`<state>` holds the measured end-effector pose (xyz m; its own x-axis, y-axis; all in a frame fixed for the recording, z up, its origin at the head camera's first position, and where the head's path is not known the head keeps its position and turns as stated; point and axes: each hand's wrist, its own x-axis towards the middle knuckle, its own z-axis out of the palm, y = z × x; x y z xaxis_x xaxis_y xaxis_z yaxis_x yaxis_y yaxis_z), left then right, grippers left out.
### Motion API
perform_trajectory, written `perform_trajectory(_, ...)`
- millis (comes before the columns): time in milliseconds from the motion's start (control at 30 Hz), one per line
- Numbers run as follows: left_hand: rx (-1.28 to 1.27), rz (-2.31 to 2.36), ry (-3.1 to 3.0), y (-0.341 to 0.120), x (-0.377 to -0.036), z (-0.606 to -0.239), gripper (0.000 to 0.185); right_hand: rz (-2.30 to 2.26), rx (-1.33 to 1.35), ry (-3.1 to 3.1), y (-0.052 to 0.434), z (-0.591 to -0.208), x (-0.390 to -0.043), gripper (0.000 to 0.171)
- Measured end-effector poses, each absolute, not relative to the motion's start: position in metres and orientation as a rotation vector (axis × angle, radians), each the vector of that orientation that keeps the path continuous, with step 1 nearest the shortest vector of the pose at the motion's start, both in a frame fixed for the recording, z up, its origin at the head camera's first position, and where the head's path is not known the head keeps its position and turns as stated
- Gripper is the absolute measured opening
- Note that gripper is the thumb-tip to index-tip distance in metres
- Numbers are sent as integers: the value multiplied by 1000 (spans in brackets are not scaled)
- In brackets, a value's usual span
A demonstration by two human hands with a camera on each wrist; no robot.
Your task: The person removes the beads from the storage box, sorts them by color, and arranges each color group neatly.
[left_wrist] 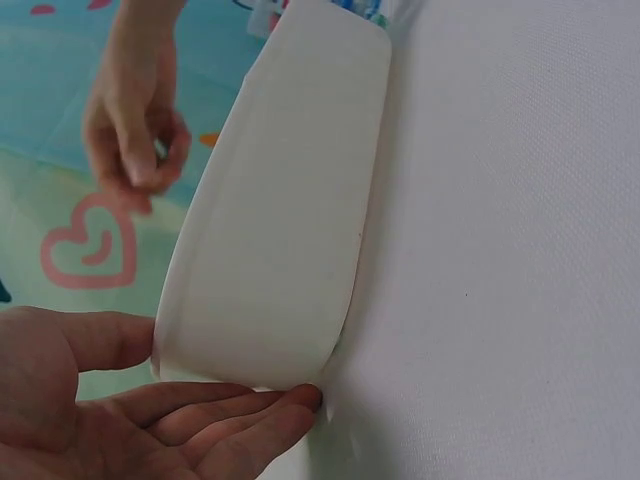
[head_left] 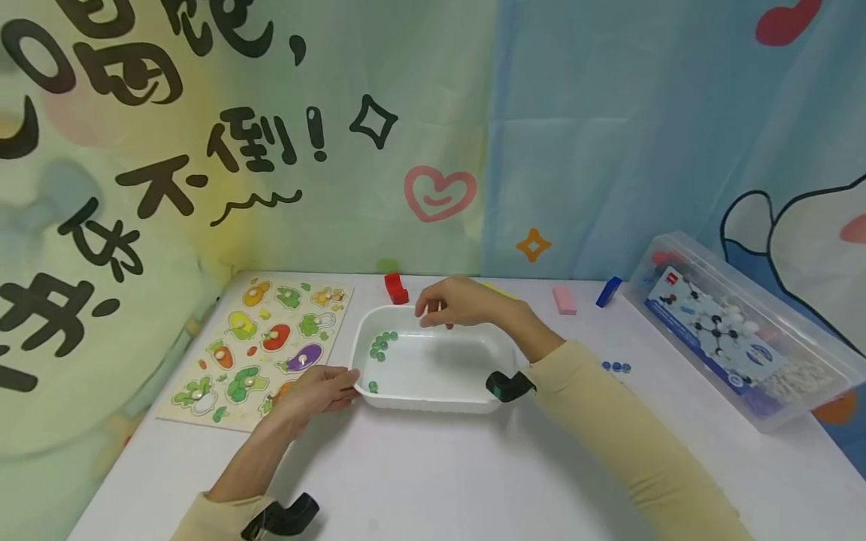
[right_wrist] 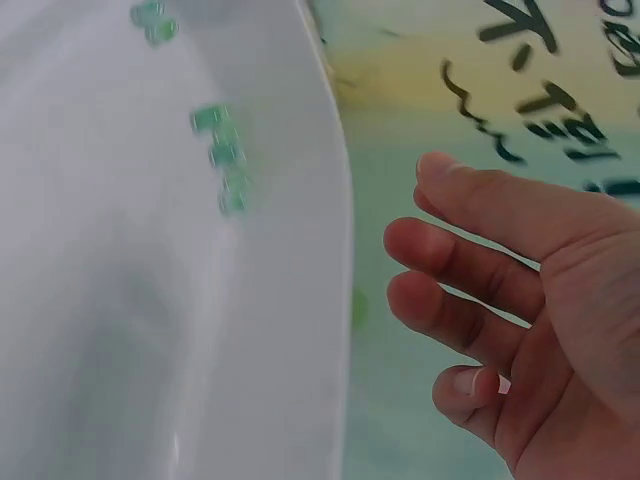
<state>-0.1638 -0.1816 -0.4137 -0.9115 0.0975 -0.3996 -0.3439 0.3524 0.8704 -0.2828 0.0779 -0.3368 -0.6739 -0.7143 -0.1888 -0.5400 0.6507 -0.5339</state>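
I am working at the white tabletop (head_left: 433, 481), where the shallow white plastic tray (head_left: 433, 402) is sitting in the middle, just right of the wooden vegetable peg puzzle (head_left: 260, 342). Far to the right, the clear plastic lidded box of model parts (head_left: 737, 338) is lying against the curtain.

My left hand (head_left: 318, 391) is steadying the tray at its near left corner, fingers nearly straight and pressing flat against the wall, thumb at the rim. My right hand (head_left: 453, 300) is hovering over the tray's far rim, fingers loosely curled; I cannot tell whether a bead is pinched in that grip. The small green glass beads (head_left: 380, 346) are lying inside the tray, clustered at the far left, one alone (head_left: 373, 386) nearer me.

I judge the step to be dropping beads into the tray, or picking among them. The next move is calling for a fine pinch and a steady tray, since round beads are likely to roll. Three small blue beads (head_left: 616, 367) are waiting on the tabletop right of the tray.

The left wrist view is showing the tray's outer wall (left_wrist: 290, 200) and my fingers (left_wrist: 215, 420) under its corner, hidden from the head camera. The right wrist view is showing blurred beads (right_wrist: 222, 150) against the inner slope.
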Motion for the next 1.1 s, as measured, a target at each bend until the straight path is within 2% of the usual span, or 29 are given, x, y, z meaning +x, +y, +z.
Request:
perform_trajectory(267,-217,1579,2222,-180,-164,-412,40,-491,-955,2408,24,-369,-292,27)
perform_trajectory(633,-193,1603,2203,-181,-164,-411,41,-373,-847,2402,5,-388,-295,31)
perform_trajectory(1100,-213,1607,2214,-182,-166,-413,40,-401,-853,2404,-5,-399,-300,9)
